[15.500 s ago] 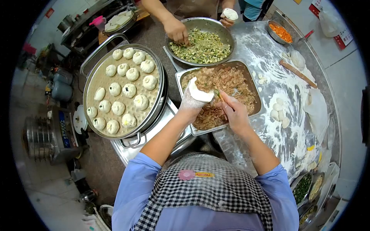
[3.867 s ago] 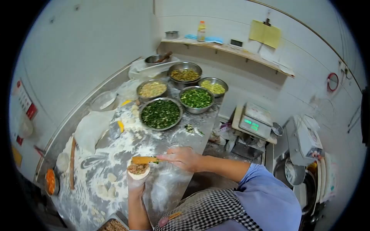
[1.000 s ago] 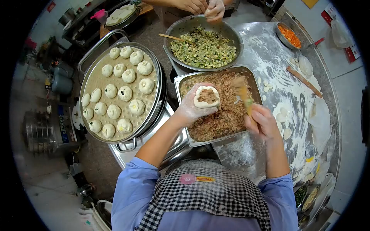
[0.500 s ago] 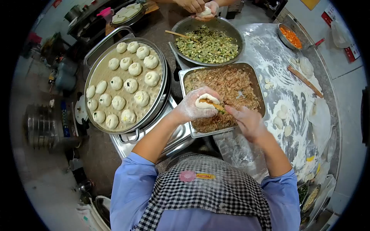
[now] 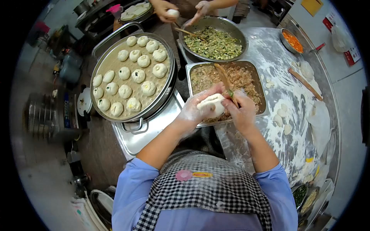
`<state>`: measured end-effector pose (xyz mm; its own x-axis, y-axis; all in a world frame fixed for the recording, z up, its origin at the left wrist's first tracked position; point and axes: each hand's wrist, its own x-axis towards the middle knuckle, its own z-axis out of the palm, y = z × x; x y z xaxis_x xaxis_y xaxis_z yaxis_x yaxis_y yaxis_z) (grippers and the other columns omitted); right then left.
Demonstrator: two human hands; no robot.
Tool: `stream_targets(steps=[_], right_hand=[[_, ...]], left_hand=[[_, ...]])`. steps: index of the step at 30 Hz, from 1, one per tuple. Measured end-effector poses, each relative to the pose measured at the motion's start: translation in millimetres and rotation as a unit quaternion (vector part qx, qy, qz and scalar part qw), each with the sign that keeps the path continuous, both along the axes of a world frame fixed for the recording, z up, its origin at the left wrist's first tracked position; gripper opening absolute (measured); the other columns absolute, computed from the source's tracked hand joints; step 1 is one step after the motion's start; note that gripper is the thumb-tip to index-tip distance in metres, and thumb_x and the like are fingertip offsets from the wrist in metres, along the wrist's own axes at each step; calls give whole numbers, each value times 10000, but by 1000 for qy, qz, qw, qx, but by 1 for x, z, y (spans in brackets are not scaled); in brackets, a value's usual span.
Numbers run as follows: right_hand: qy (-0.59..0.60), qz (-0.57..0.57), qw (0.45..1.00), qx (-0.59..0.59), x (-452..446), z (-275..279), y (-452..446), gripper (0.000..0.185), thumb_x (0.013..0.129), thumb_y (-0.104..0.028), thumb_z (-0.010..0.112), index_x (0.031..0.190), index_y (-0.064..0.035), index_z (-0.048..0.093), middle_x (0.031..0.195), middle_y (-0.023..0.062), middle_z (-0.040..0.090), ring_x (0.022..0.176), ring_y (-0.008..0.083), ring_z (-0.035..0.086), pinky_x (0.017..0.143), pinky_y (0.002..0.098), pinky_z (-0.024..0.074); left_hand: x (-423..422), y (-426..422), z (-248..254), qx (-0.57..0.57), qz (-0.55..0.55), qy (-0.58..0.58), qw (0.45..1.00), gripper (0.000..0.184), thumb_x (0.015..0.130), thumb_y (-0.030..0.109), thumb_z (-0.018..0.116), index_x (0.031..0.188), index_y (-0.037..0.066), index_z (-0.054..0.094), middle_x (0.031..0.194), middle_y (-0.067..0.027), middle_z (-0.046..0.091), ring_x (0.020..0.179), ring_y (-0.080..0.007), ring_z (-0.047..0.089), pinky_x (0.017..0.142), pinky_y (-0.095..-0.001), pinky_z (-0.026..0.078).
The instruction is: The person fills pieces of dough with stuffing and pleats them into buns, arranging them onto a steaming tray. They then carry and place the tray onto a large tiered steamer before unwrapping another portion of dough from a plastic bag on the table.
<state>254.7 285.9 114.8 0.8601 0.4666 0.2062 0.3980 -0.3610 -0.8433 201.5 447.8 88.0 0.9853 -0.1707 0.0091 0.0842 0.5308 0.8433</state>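
My left hand [image 5: 194, 110], dusted with flour, is closed around a white dough bun [image 5: 212, 104], which is folded over with a seam along its top. My right hand [image 5: 243, 111] grips a flat wooden spatula [image 5: 222, 76] whose blade points up and away. The right fingertips touch the bun's right edge; how they press on it is partly hidden. Bits of green cling to the spatula near the fingers. Both hands are over the near edge of a rectangular metal tray [image 5: 188, 77] of minced meat filling [image 5: 243, 79].
On the left, a round steamer [image 5: 111, 98] bears several shaped buns. Beyond the meat tray stands a large bowl [image 5: 243, 46] of chopped green filling, where a co-worker's hands [image 5: 165, 11] hold dough. A floured table [image 5: 266, 134] on the right carries dough pieces, a rolling pin [image 5: 305, 84] and a carrot bowl [image 5: 291, 41].
The spatula has come out of the dough and now points upward in my right hand. The dough has been folded over, and both hands are closer together. The co-worker's hands have parted.
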Motion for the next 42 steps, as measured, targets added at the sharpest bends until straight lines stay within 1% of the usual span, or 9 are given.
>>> stream_targets(steps=[10,17,22,25,29,31,37,40,42], right_hand=[[-203,133,969,-55,-27,10,58,199,771,-80,524,948,-3,570,926,202,574,838,372,581,691,391,483],[-117,190,975,-1,-33,-13,147,161,787,-48,498,921,18,557,873,209,572,806,370,582,691,412,478],[-31,174,980,-91,-16,-32,205,321,832,-59,421,1134,-22,521,932,194,587,831,318,604,759,356,476],[46,81,986,-137,-4,-5,220,397,833,-27,417,1225,-46,475,861,140,619,746,214,619,716,322,483],[26,76,994,-74,9,-36,200,319,840,-27,440,1150,15,507,748,118,601,675,187,593,640,282,462],[47,67,991,-107,1,-42,184,298,834,-29,447,1116,26,526,745,125,600,664,195,593,633,286,460],[109,-23,973,-204,-34,-60,119,249,840,-170,482,1063,-128,585,848,132,615,750,302,598,683,371,477],[70,17,959,-274,-44,-71,87,282,822,-123,515,1092,-48,548,885,165,604,775,315,590,678,370,464],[69,-80,985,-134,-58,-70,55,220,834,-135,509,1021,-29,557,846,156,604,729,313,590,648,365,460]], left_hand=[[-39,40,-15,206,76,-143,965,694,876,398,520,1360,-24,257,1325,-97,400,1194,-179,396,992,-310,318],[-60,102,-17,334,225,-139,905,587,931,423,372,1297,-36,371,1196,-169,521,1105,-223,499,957,-309,354],[-52,167,-45,-158,181,253,937,437,931,378,377,1224,57,423,1023,-97,569,827,-211,616,467,-324,528],[-16,249,-65,-238,323,269,876,352,929,334,410,1087,30,490,996,-131,574,827,-239,604,704,-401,543],[60,361,-60,-33,636,127,760,305,900,335,482,1028,60,513,840,-82,581,694,-163,566,559,-310,471],[88,406,-77,111,691,131,702,323,898,306,503,1102,56,513,920,-103,573,789,-198,550,677,-320,463],[120,483,-141,412,567,155,696,264,883,191,511,1101,44,528,966,-96,570,852,-208,543,749,-332,458],[147,454,-83,350,621,21,701,244,887,150,497,1099,34,533,993,-95,573,889,-205,551,783,-326,464],[165,387,-30,266,619,-88,734,233,890,123,488,1097,27,536,1011,-94,576,913,-204,555,805,-322,468]])
